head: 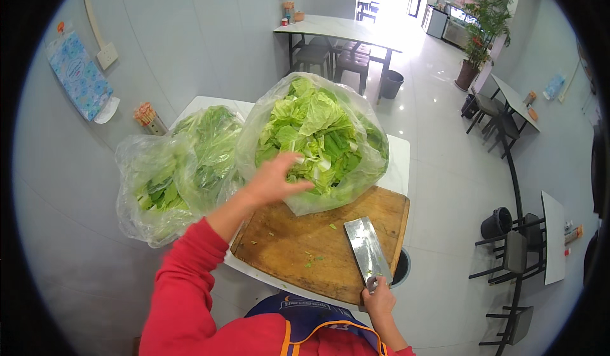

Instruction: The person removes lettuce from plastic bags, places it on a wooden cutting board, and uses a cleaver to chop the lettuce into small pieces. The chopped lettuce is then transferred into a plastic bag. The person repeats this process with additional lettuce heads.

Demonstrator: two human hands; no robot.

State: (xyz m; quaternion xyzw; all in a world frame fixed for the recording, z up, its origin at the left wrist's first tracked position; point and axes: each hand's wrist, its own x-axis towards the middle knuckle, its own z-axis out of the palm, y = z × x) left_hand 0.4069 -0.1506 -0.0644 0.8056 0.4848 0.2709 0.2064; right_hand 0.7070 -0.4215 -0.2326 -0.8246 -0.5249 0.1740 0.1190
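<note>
My left hand (279, 178), fingers apart and slightly blurred, is at the near left edge of a large open clear plastic bag (257, 113) full of cut leafy greens (319, 132). It holds nothing that I can see. My right hand (379, 296) grips the handle of a cleaver (366, 244), whose broad blade lies over the right part of a wooden cutting board (295, 241). Small green scraps dot the board. The bag overlaps the board's far edge. Left of it, a second clear plastic bag (152, 175) holds more leafy greens (164, 196).
The board rests on a white table (398, 158) beside a wall. A container of wrapped chopsticks (152, 120) stands at the table's left edge. A dark bin (402, 265) is on the floor by the right edge. Further off are tables, chairs and a potted plant (469, 72).
</note>
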